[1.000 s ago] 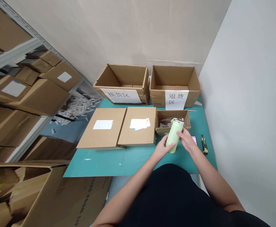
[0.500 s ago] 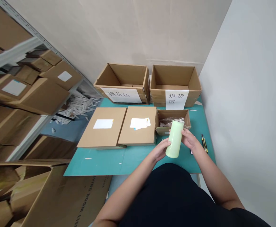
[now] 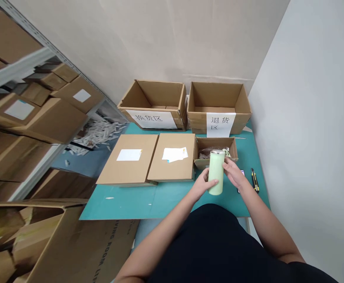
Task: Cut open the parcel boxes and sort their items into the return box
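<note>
A pale green tumbler (image 3: pixel 216 173) with a silvery rim is held upright in front of my body, above the near part of the table. My left hand (image 3: pixel 202 183) grips its lower left side, thumb across the front. On its upper right side my right hand (image 3: pixel 233 172) has its fingers closed round it. Just behind the tumbler stands a small open carton (image 3: pixel 203 163) with clear plastic wrap (image 3: pixel 206 152) inside. A utility knife (image 3: pixel 255 181) with yellow and black parts lies to the right, and a phone-like object (image 3: pixel 239 190) is partly hidden by my right forearm.
Two closed cartons (image 3: pixel 130 167) (image 3: pixel 172 169) with white labels lie left on the green table (image 3: pixel 125 202). Behind them stand two large open boxes (image 3: pixel 152 114) (image 3: pixel 198 118) with paper signs. Loaded shelves (image 3: pixel 42 137) and a big carton (image 3: pixel 80 243) flank the left; a wall (image 3: pixel 313 118) bounds the right.
The tumbler has turned from leaning right to nearly upright. My left hand has shifted its grip, with the thumb now further across the front; my right hand has slid slightly left.
</note>
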### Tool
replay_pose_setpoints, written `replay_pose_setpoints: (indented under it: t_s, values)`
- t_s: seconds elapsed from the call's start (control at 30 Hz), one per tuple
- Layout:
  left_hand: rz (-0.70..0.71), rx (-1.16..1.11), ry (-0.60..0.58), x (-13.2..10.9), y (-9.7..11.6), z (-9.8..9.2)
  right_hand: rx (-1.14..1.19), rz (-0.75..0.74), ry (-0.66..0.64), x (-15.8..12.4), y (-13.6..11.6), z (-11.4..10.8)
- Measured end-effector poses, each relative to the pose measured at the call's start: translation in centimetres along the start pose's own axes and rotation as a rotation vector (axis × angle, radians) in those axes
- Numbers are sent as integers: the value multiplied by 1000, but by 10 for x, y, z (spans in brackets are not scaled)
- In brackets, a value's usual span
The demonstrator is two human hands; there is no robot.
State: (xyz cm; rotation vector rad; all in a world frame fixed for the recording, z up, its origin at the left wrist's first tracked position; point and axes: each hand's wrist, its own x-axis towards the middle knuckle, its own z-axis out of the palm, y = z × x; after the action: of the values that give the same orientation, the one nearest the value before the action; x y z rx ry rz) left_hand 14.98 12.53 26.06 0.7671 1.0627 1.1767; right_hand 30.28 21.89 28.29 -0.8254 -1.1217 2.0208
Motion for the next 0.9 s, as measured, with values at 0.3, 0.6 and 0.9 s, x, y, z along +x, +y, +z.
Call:
replay_pose_setpoints:
  t_s: [0.3, 0.6, 0.9]
  values:
    - [-171, -347, -283, -6, -5, -5, 67, 144, -111, 1, 9, -7]
    - [31, 291, 62, -5, -12, -6, -69, -59, 132, -4, 17, 4]
    - [33, 362, 102, -9, -5, -6, -166, -45, 41, -13, 19, 12]
